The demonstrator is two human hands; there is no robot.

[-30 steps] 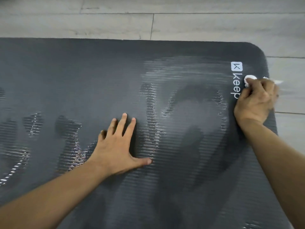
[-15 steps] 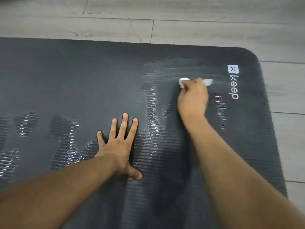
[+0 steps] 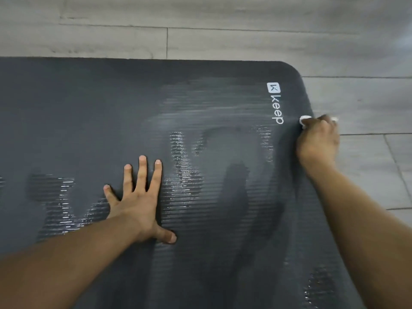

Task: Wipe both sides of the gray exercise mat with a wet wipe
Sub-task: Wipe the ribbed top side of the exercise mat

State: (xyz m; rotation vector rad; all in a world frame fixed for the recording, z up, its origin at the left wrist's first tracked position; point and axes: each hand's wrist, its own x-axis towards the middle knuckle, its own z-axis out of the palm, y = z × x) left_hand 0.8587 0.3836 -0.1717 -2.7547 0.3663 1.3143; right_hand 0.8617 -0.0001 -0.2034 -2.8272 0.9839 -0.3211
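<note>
The gray exercise mat [image 3: 89, 108] lies flat on the floor and fills most of the view, with shiny wet streaks across its ribbed surface and a white "keep" logo [image 3: 276, 103] near its right end. My left hand [image 3: 138, 197] presses flat on the mat's middle, fingers spread. My right hand [image 3: 318, 139] sits at the mat's right edge, fingers curled round a bunched white wet wipe [image 3: 304, 119] that shows above the knuckles.
Pale wood-look floor planks [image 3: 200, 30] surround the mat beyond its far edge and right end. The mat's rounded far-right corner [image 3: 294, 68] is in view; the mat runs out of frame to the left and toward me.
My right hand has swept the wipe right from the mat's middle back to the right edge, after first moving left from that edge. My left hand has stayed pressed in place.
</note>
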